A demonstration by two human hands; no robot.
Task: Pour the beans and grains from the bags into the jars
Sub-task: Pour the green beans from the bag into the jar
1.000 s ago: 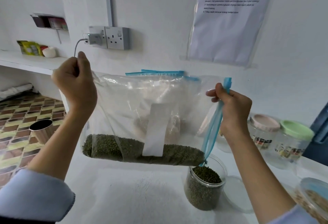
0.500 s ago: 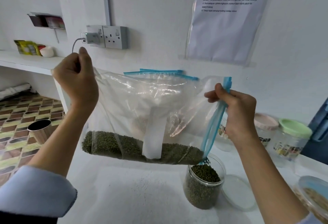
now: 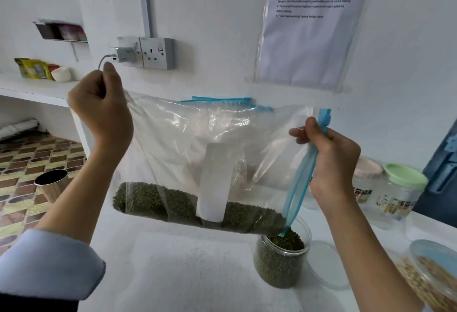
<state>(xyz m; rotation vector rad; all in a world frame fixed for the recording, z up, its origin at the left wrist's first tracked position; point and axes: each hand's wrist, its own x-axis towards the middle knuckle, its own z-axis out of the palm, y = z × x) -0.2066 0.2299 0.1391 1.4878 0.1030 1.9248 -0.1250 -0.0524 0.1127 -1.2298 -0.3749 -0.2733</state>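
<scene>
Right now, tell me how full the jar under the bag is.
Nearly full. Green beans show through the clear jar almost to its open rim, with the bag corner dipping into its mouth.

Clear zip bag (image 3: pixel 197 143) with blue zipper strip is held sideways between both fingers, green beans (image 3: pixel 173 203) pooled along its low edge, white label on front. Open clear jar (image 3: pixel 282 259), mostly filled with beans, is stood below the right fingers (image 3: pixel 300 135), under the bag's mouth corner.

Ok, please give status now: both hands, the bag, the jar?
Left hand grips bag corner, right hand grips blue zip edge. Green beans low in bag, corner over open jar. Nothing blocking.
</scene>
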